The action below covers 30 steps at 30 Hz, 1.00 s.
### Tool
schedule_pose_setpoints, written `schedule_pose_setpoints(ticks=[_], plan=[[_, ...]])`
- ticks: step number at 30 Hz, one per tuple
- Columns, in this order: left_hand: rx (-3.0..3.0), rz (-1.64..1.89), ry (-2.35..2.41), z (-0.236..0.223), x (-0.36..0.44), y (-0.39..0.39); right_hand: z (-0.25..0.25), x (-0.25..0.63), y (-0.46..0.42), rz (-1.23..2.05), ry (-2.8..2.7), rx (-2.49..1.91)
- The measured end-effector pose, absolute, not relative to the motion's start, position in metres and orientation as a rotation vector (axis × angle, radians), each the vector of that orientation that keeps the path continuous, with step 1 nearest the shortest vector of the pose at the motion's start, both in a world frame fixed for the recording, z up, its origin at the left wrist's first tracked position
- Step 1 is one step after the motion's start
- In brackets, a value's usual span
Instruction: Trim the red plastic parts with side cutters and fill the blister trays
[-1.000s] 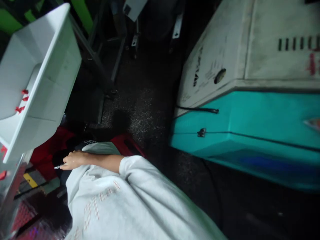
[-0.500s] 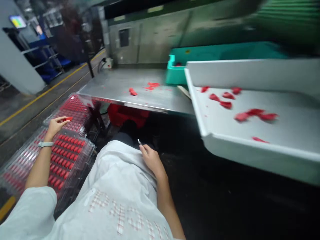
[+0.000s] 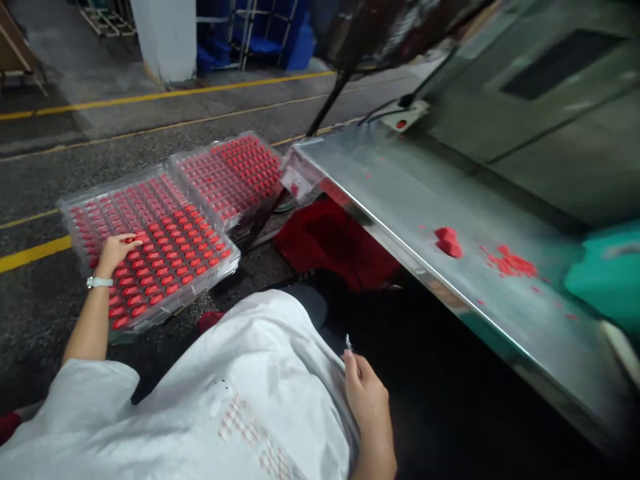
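My left hand [image 3: 116, 251], with a watch at the wrist, reaches down to the near clear tray [image 3: 150, 243] of small red parts and pinches a red part at its left side. A second filled tray [image 3: 230, 175] lies just beyond the first. Resting at my lap on the white shirt, my right hand [image 3: 365, 393] is closed on a small metal tool [image 3: 348, 343] whose tip pokes up from the fingers.
A steel table [image 3: 400, 193] runs along the right with red parts [image 3: 449, 242] and red scraps on it. A red crate [image 3: 335, 243] sits under it. Both trays rest on the grey floor, with yellow floor lines [image 3: 30, 254] to the left. A teal bin [image 3: 605, 277] stands at far right.
The view has swung left from the white chute toward the floor trays. My left hand went down from above the trays onto the near one. My right hand stays at my lap.
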<state>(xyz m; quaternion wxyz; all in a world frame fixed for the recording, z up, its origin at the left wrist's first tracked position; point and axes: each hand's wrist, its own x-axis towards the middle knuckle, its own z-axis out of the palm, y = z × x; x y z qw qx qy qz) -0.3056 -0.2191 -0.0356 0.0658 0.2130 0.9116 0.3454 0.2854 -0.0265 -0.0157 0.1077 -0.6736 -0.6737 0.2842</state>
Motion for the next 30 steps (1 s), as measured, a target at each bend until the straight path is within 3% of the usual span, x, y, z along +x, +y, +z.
schedule_pose_setpoints(ticks=[14,30], plan=[[0.645,0.923,2.774,-0.079,-0.307,-0.238,-0.022,0.287,0.0,0.628,-2.178,-2.321],[0.53,0.481,3.027,-0.049,-0.347,-0.253,-0.042,0.292,0.007,0.643,-2.168,-2.386]])
